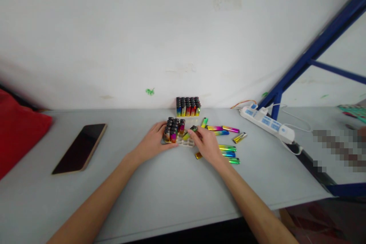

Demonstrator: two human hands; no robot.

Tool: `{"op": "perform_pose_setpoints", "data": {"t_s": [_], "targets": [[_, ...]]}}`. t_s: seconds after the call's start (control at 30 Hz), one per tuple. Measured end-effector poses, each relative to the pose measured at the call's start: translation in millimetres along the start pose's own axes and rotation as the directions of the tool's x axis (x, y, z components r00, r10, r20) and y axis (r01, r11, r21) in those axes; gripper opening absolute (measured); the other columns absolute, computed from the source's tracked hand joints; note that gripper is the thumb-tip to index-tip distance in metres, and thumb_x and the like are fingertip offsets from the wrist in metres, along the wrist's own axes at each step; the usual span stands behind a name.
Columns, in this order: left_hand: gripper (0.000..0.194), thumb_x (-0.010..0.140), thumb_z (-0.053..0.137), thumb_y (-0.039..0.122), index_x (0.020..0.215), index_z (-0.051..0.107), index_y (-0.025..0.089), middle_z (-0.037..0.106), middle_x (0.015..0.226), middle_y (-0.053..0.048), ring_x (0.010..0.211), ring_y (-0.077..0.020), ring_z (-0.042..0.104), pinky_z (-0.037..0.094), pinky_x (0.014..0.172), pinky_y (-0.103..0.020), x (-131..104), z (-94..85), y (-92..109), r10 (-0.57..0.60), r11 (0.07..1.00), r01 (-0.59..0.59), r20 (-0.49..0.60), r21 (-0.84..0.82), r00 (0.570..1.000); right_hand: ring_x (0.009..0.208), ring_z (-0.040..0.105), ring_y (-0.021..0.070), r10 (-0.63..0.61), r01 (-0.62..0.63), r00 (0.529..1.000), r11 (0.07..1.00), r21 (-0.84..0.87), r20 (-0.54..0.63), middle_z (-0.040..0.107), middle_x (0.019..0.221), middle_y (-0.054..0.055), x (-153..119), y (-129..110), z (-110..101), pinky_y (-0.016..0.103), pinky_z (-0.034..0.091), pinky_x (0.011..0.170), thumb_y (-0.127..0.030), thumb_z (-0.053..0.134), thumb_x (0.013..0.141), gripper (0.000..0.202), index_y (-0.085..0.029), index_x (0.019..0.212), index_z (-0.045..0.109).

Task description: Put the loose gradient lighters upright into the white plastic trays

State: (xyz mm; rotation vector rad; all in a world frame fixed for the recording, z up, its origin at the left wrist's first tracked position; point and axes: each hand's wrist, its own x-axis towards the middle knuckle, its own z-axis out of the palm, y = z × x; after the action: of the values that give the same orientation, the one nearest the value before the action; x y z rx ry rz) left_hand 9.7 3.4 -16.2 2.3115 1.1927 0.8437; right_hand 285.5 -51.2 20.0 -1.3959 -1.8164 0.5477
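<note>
My left hand (152, 143) is closed around the left side of a pale tray (186, 143) with round holes. Several shiny multicoloured lighters (173, 133) stand upright in the tray's left part, black tops up. Between the fingertips of my right hand (209, 145) is a yellow-green lighter (187, 135), tilted over the tray's open holes. Loose lighters in gold, green, blue and purple lie to the right, among them a purple lighter (231, 129) and a gold lighter (239, 137). One more gold lighter (198, 155) is partly hidden under my right hand.
A packed block of upright lighters (188, 107) stands against the wall. On the left lie a dark tablet (81, 148) and a red cloth-like item (20, 129). To the right are a white power strip (267, 122) with cables and a blue metal frame (303, 59).
</note>
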Motion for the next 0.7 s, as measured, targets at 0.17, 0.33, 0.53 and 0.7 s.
{"op": "perform_pose_setpoints", "data": {"t_s": [0.17, 0.33, 0.53, 0.7], "targets": [[0.08, 0.087, 0.095, 0.07, 0.149, 0.075, 0.023, 0.072, 0.161, -0.019, 0.154, -0.0439, 0.066, 0.051, 0.137, -0.065, -0.2, 1.4, -1.5, -0.002, 1.0, 0.002, 0.001, 0.004, 1.0, 0.094, 0.078, 0.0274, -0.048, 0.088, 0.981, 0.972, -0.216, 0.186, 0.082, 0.101, 0.01, 7.5, -9.7, 6.4, 0.034, 0.053, 0.084, -0.035, 0.067, 0.12, 0.021, -0.023, 0.103, 0.07], [0.081, 0.088, 0.095, 0.07, 0.15, 0.074, 0.023, 0.071, 0.163, -0.02, 0.156, -0.0436, 0.065, 0.049, 0.138, -0.063, 0.4, 3.1, -4.1, 0.004, 1.0, -0.004, 0.017, 0.025, 1.0, 0.113, 0.081, 0.0339, 0.026, 0.118, 0.966, 0.842, -0.526, 0.258, 0.083, 0.123, 0.021, 16.4, -30.3, 7.1, 0.037, 0.057, 0.084, -0.038, 0.062, 0.123, 0.025, -0.018, 0.123, 0.077], [0.079, 0.088, 0.095, 0.07, 0.149, 0.074, 0.025, 0.072, 0.162, -0.018, 0.154, -0.0429, 0.066, 0.051, 0.137, -0.063, 0.1, 2.4, -3.6, 0.011, 1.0, -0.011, 0.006, 0.021, 1.0, 0.102, 0.08, 0.0278, -0.023, 0.167, 0.959, 0.85, -0.5, 0.282, 0.083, 0.112, 0.014, 12.6, -23.3, 7.8, 0.035, 0.057, 0.088, -0.039, 0.067, 0.122, 0.024, -0.02, 0.115, 0.08], [0.086, 0.089, 0.09, 0.078, 0.153, 0.072, 0.024, 0.07, 0.164, -0.02, 0.156, -0.045, 0.065, 0.049, 0.138, -0.064, -0.4, 1.1, -5.0, 0.0, 1.0, 0.0, 0.013, 0.028, 1.0, 0.101, 0.076, 0.0304, -0.023, 0.044, 0.999, 0.857, -0.514, 0.047, 0.08, 0.108, 0.014, 12.4, 17.1, -30.4, 0.04, 0.056, 0.091, -0.039, 0.065, 0.121, 0.027, -0.021, 0.11, 0.08]]}}
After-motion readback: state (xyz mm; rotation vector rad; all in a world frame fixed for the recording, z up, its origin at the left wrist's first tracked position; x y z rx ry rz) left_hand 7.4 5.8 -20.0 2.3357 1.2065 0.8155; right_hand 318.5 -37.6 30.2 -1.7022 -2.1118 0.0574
